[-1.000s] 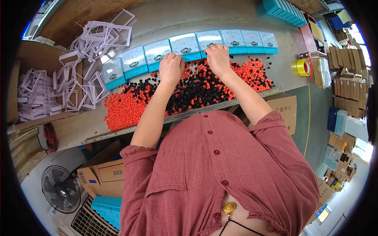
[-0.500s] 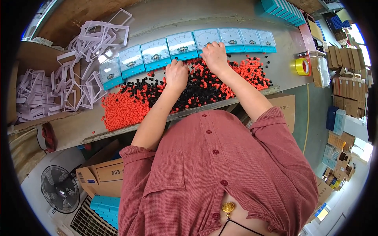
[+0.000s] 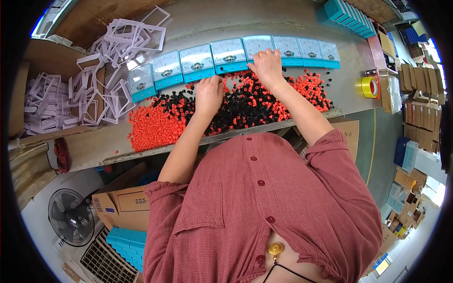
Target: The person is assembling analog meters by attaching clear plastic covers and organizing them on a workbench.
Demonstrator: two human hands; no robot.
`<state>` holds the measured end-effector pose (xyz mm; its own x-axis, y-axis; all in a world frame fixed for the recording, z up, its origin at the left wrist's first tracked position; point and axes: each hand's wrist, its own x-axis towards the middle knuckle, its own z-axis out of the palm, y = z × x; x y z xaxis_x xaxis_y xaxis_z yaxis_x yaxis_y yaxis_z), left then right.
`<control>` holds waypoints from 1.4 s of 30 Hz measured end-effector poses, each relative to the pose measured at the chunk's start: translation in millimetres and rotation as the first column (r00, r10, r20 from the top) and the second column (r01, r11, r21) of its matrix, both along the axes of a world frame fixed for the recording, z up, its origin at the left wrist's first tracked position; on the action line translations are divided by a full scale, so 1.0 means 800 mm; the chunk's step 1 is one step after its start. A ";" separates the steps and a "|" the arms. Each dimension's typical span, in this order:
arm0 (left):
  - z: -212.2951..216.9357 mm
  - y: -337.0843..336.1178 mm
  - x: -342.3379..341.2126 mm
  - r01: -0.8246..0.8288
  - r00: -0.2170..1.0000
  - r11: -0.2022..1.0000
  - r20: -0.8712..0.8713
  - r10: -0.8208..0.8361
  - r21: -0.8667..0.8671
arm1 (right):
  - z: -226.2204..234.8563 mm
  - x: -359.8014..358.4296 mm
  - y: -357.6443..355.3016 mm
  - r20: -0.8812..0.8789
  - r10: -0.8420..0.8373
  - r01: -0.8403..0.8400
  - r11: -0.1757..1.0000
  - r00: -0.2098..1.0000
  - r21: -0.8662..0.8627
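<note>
A row of several panel meters (image 3: 230, 53) with clear fronts and teal bases curves across the table. Along its near side lies a heap of small red caps (image 3: 158, 127) and black caps (image 3: 231, 111). My left hand (image 3: 209, 95) is closed at the heap's far edge, just short of the meters; its fingertips are bent out of sight, so what they hold is hidden. A single black cap (image 3: 222, 69) sits on the teal base of the meter ahead of it. My right hand (image 3: 267, 69) is pinched at the lower part of another meter (image 3: 257, 45), covering what its fingers hold.
White plastic frames (image 3: 134, 35) lie piled at the left, many in an open cardboard box (image 3: 47, 101). More teal cases (image 3: 349, 18) are stacked at the far right. A yellow tape roll (image 3: 369, 87) stands near the right edge. A fan (image 3: 71, 217) is below left.
The view has shifted, carrying the meters rightward. My left hand has drawn back from the meter where the black cap sits. My right hand has lowered from the meter's dial area toward its base.
</note>
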<state>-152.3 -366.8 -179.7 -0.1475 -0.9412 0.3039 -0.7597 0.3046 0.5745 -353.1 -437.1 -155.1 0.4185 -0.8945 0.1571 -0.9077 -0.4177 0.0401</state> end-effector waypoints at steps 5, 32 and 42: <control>0.003 0.002 0.050 -0.206 0.977 0.979 -0.063 0.205 -0.002 | -0.008 -0.006 -0.006 -0.024 0.043 -0.043 0.999 0.999 -0.001; 0.000 -0.013 0.083 -0.225 0.943 0.953 0.200 0.265 -0.202 | -0.041 -0.014 0.048 0.173 -0.003 -0.015 0.995 0.985 0.101; -0.003 -0.009 0.083 -0.230 0.931 0.950 0.238 0.278 -0.209 | -0.011 -0.065 0.031 0.331 -0.255 0.281 0.959 0.909 -0.032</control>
<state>-85.8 -373.7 -182.4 -0.0071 -0.8930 0.4501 -0.9405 0.1589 0.3004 -405.1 -412.3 -163.8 0.0804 -0.9457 0.3148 -0.9545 -0.1641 -0.2491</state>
